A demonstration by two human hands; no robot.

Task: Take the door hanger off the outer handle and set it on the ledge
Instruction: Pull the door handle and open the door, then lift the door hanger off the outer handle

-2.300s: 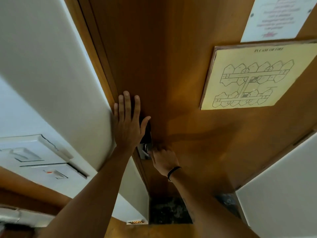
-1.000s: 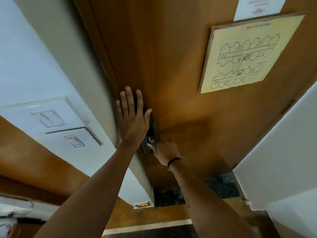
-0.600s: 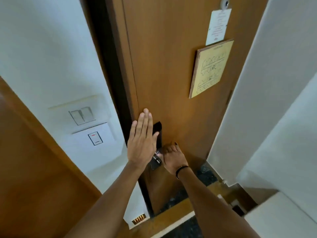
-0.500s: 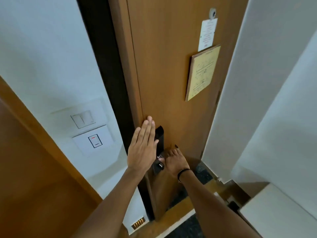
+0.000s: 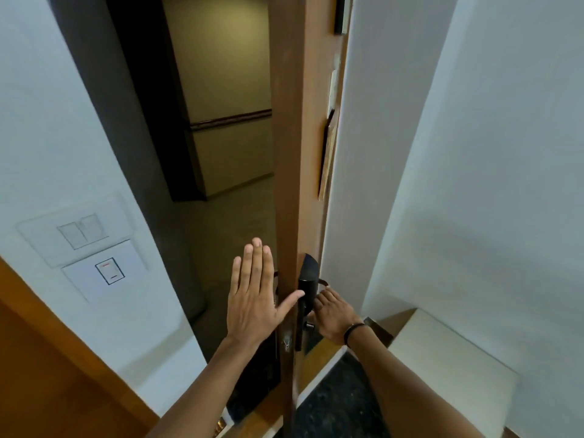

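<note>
The wooden door (image 5: 289,172) stands open and I see it edge-on. My left hand (image 5: 254,295) is flat with its fingers spread on the corridor side, and its thumb touches the door's edge. My right hand (image 5: 335,312) grips the inner door handle (image 5: 322,284) beside the black lock plate (image 5: 307,279). A dark flat shape (image 5: 259,368) hangs on the door's outer side below my left wrist. I cannot tell whether it is the door hanger or the outer lock plate. The outer handle is hidden behind my left hand.
A white ledge (image 5: 448,361) sits low on the right against the white wall (image 5: 474,184). Light switches (image 5: 83,232) and a card panel (image 5: 107,270) are on the left wall. Through the doorway lies a dim corridor (image 5: 227,128). The floor below is dark stone (image 5: 335,409).
The door has swung from shut to open and now shows its edge and the corridor beyond. My right hand stays on the inner handle; my left hand has come off the door face.
</note>
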